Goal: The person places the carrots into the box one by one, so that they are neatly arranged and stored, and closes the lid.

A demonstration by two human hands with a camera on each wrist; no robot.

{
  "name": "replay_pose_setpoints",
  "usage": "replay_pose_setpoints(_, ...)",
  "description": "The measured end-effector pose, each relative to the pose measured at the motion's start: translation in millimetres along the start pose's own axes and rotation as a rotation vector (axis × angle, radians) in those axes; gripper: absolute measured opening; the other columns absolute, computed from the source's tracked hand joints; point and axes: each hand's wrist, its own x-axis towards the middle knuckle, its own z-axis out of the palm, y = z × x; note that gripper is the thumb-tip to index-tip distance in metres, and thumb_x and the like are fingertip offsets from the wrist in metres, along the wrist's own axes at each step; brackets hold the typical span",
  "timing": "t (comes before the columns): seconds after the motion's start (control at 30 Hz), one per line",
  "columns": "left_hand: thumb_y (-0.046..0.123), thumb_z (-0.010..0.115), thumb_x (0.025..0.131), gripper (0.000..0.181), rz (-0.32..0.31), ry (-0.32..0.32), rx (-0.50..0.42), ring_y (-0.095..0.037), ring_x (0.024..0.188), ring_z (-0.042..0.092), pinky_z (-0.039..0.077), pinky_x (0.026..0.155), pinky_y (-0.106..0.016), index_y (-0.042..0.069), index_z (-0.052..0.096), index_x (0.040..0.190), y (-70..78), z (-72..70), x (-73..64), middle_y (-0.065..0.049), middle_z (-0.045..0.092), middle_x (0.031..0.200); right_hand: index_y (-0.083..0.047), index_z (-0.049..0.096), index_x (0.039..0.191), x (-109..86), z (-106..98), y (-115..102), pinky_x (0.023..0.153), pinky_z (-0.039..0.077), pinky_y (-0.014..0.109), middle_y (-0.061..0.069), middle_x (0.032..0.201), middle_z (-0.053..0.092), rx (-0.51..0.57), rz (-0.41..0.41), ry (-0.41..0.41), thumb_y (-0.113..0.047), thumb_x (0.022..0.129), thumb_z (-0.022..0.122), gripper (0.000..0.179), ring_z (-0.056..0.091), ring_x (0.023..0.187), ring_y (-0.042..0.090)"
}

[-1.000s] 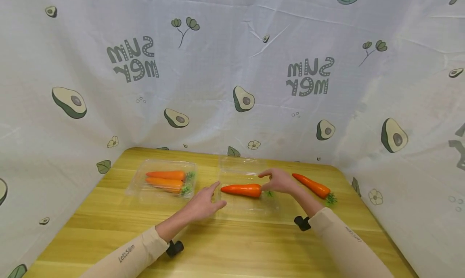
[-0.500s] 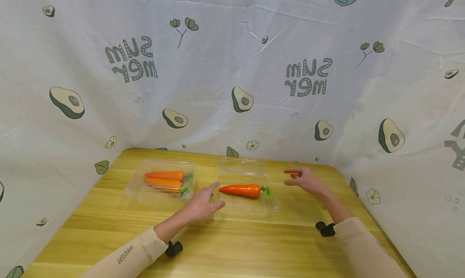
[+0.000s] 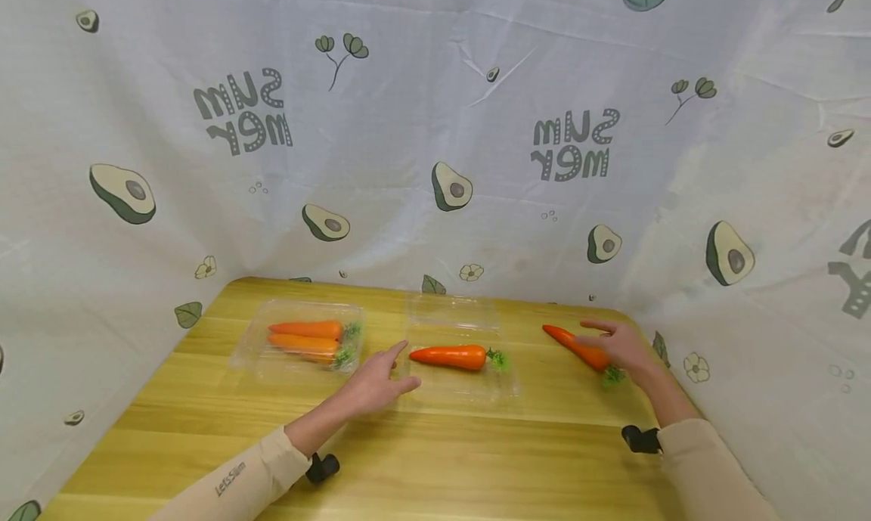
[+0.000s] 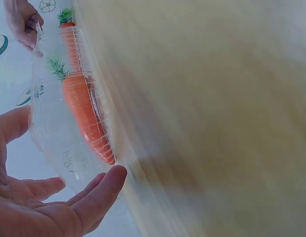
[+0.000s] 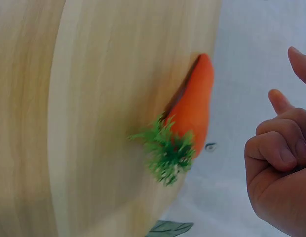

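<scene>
A clear plastic box (image 3: 469,389) lies open with one orange carrot (image 3: 449,357) in it, its leafy tuft to the right. My left hand (image 3: 377,383) is at the box's left end, fingers and thumb spread; whether they touch the plastic I cannot tell. On the right of the table lies a loose carrot (image 3: 563,337), also in the right wrist view with its green tuft (image 5: 168,153) toward the camera. Over it hovers my right hand (image 3: 618,347), hiding part of it in the head view. Thumb and forefinger are apart and hold nothing; the other fingers curl.
To the left, another clear box (image 3: 279,305) contains two carrots (image 3: 306,330) side by side. A printed curtain (image 3: 401,128) hangs behind and at both sides of the wooden table (image 3: 435,460).
My right hand has moved from the tuft end of the boxed carrot rightward to over the loose carrot. My left hand has stayed at the box's left end.
</scene>
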Motion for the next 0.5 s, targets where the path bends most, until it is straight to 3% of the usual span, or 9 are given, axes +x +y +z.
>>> replay_pose_setpoints(0.07, 0.043, 0.066, 0.097, 0.08, -0.004, -0.002, 0.0, -0.037, 0.13, 0.053, 0.047, 0.101, -0.057, 0.011, 0.029, 0.16, -0.5, 0.2, 0.1, -0.021, 0.05, 0.148, -0.001, 0.044, 0.151, 0.6, -3.5, 7.1, 0.056, 0.043, 0.031, 0.003, 0.064, 0.052, 0.03, 0.042, 0.011, -0.041, 0.097, 0.067, 0.071, 0.045, 0.056, 0.016)
replay_pose_setpoints(0.13, 0.045, 0.066, 0.096, 0.082, -0.005, 0.001, -0.001, -0.037, 0.131, 0.053, 0.047, 0.101, -0.057, 0.012, 0.028, 0.16, -0.3, 0.1, 0.2, -0.022, 0.049, 0.148, -0.002, 0.044, 0.152, 1.7, -6.8, 13.0, 0.046, 0.035, 0.029, -0.011, 0.05, 0.028, 0.066, 0.079, 0.023, -0.04, 0.096, 0.068, 0.072, 0.026, 0.043, 0.01)
replay_pose_setpoints(0.5, 0.043, 0.067, 0.096, 0.081, -0.011, 0.006, 0.022, -0.036, 0.129, 0.054, 0.047, 0.101, -0.056, 0.011, 0.029, 0.16, -3.5, 1.4, 2.6, -0.021, 0.051, 0.146, 0.002, 0.04, 0.152, 4.0, -12.0, 37.4, 0.045, 0.03, 0.027, -0.012, 0.047, 0.029, 0.035, 0.131, 0.03, -0.04, 0.097, 0.066, 0.075, 0.024, 0.04, 0.008)
